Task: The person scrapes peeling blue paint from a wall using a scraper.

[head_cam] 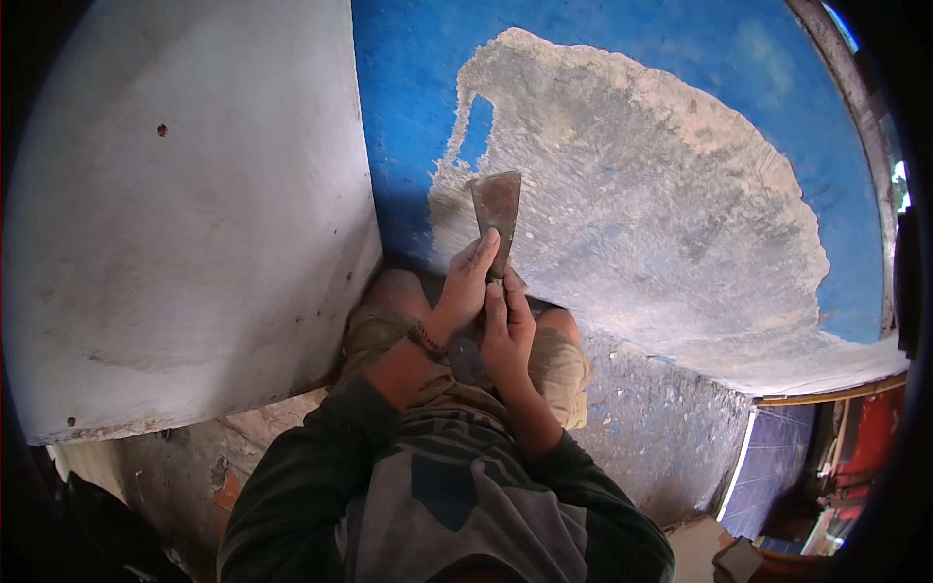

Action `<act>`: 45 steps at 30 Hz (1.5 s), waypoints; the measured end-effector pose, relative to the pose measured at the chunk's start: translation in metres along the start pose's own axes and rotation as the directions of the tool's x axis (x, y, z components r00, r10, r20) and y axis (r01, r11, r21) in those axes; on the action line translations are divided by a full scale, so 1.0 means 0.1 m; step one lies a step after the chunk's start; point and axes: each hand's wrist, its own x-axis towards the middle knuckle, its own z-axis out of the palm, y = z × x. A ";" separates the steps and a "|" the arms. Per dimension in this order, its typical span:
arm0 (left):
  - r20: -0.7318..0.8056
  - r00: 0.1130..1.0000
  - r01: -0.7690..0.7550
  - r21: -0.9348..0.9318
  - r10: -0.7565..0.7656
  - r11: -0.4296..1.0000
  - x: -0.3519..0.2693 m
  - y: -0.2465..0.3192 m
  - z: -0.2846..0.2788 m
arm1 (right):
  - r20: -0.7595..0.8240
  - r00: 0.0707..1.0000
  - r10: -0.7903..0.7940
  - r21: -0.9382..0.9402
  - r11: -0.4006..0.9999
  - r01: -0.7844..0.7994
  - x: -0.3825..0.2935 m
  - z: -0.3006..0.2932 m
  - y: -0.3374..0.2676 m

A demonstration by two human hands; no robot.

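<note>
A metal putty knife (498, 200) with a worn, stained blade points upward in front of my knees. The thumb of my left hand (466, 280) lies on the lower part of its blade, the fingers behind it. My right hand (506, 321) grips the short handle just below, mostly covering it. Behind the blade is a blue painted wall (619, 25) with a large bare grey plaster patch (641, 182) that has a ragged edge. A small strip of blue paint (477, 131) stands inside the patch near its left edge.
A whitish wall (197, 218) meets the blue one in a corner at the left. Below lies a rough floor (641, 415) with paint flecks. A post or frame (856, 109) edges the blue wall at the right, with blue tiles (773, 459) and red objects lower down.
</note>
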 end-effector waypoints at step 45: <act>-0.108 0.994 0.022 -0.040 -0.026 0.999 0.12 0.04 -0.21 | 0.033 0.997 -0.071 -0.340 0.937 0.078 0.08 0.32 -0.25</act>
